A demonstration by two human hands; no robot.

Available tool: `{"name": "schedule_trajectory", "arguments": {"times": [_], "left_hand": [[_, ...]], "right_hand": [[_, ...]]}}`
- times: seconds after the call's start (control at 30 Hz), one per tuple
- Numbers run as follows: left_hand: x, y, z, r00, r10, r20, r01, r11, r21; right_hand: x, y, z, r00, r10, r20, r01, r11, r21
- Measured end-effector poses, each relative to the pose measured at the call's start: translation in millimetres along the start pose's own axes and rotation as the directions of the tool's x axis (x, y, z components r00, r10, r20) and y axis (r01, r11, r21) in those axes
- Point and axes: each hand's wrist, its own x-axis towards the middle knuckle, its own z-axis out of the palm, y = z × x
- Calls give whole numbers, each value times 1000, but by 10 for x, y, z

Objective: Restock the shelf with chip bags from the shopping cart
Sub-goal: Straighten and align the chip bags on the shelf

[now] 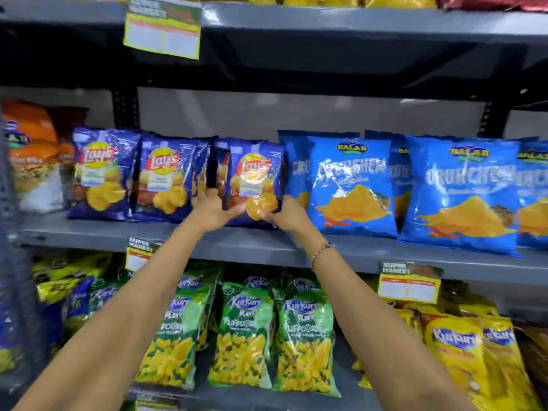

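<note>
- Two hands grip one glossy, crinkled dark-blue Lay's bag at its lower corners: left hand and right hand, which wears a thin bracelet.
- Bag stands upright on the grey metal shelf, touching a light-blue pillow-shaped Balaji "Crunchex" bag.
- Two more Lay's bags stand leftward.
- Green Kurkure "Puffcorn" bags fill the shelf below.
- Paper tags read "SUPER MARKET".
</note>
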Motion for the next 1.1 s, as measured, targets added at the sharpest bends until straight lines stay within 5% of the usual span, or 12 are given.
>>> {"name": "schedule_trajectory", "arguments": {"times": [0.07, 0.23, 0.63, 0.97, 1.1], "left_hand": [[-17, -41, -2, 998, 23, 65, -19, 998, -55], [-55, -176, -37, 998, -26, -56, 10, 964, -264], [-16, -294, -141, 983, -27, -184, 23, 999, -23], [-130, -277, -50, 938, -3, -348, 7, 1000, 9], [-201, -57, -46, 925, 164, -342, -176, 984, -4]], "right_hand": [[54, 7, 51, 1000, 15, -12, -14, 999, 35], [60, -32, 202, 997, 30, -75, -13, 976, 216], [132, -181, 507, 989, 7, -150, 22, 981, 190], [109, -167, 504, 991, 53, -122, -29, 982, 188], [-67, -134, 238, 978, 28, -208, 5, 988, 155]]}}
